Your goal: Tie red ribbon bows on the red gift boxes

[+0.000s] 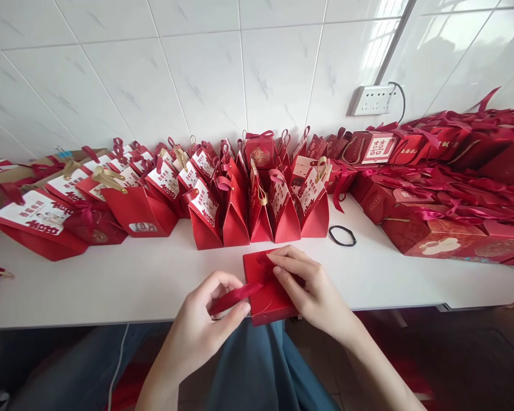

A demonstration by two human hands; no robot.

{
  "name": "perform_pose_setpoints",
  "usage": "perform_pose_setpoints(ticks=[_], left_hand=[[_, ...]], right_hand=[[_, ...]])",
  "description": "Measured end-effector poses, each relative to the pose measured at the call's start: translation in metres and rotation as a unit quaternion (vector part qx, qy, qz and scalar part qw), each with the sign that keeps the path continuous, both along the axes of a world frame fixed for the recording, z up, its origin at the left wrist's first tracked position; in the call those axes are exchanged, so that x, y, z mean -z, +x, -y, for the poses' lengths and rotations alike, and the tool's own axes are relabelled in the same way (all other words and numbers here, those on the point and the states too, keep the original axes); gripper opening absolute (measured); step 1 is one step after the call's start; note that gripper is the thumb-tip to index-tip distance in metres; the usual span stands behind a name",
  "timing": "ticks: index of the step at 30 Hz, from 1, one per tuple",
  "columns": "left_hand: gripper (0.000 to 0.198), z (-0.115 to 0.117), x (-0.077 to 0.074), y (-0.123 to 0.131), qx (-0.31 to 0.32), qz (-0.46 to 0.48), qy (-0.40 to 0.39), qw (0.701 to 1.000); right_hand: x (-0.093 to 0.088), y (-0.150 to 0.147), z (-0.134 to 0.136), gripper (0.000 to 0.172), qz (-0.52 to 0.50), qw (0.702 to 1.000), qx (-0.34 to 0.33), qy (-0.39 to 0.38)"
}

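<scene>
A flat red gift box lies at the front edge of the white table, its near end jutting slightly past it. Dark red ribbon runs from the top of the box to my left hand, whose fingers and thumb are closed around it. My right hand rests over the box's right side, with thumb and fingertips pinched together at the ribbon's knot or loop on the lid. What exactly lies between those fingertips is partly hidden.
Behind the box stand several upright red gift bags, with more bags at the left. Ribboned red boxes are piled at the right. A black hair tie lies on the table. A power strip is on the tiled wall.
</scene>
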State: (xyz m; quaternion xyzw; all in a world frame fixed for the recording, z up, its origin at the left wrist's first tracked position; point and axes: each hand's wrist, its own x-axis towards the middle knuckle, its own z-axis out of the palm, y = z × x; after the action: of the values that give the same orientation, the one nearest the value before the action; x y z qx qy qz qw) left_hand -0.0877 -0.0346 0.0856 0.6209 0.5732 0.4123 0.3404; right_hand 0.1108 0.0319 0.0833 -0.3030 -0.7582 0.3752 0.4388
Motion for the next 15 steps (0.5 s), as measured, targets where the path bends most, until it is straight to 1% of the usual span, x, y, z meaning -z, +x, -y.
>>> perform_pose_setpoints(ticks=[3,5,7,9,10,13,15], left_hand=[[0.002,-0.001,-0.006,-0.002,0.021,-0.109,0.073,0.991],[0.008,-0.001,-0.01,-0.001,0.026,-0.152,0.13,0.979],[0.012,-0.002,-0.014,0.0,0.025,-0.175,0.17,0.969],[0.011,-0.004,-0.017,0.0,0.023,-0.193,0.196,0.961],[0.009,-0.005,-0.019,0.0,0.024,-0.201,0.205,0.958],[0.009,-0.009,-0.025,0.001,0.045,-0.216,0.226,0.949],[0.011,-0.014,-0.031,0.004,0.067,-0.211,0.231,0.947]], right_hand=[[0.002,-0.002,-0.001,0.027,-0.008,1.0,0.003,-0.002],[0.002,-0.004,-0.002,0.024,-0.018,1.0,0.014,-0.011],[0.002,-0.005,-0.002,0.019,-0.025,0.999,0.033,-0.029],[0.002,-0.005,-0.002,0.012,-0.038,0.996,0.053,-0.063],[0.002,-0.006,-0.002,0.012,-0.045,0.994,0.061,-0.083],[0.002,-0.007,-0.003,0.02,-0.056,0.988,0.064,-0.131],[0.001,-0.008,-0.004,0.015,-0.054,0.988,0.047,-0.14]])
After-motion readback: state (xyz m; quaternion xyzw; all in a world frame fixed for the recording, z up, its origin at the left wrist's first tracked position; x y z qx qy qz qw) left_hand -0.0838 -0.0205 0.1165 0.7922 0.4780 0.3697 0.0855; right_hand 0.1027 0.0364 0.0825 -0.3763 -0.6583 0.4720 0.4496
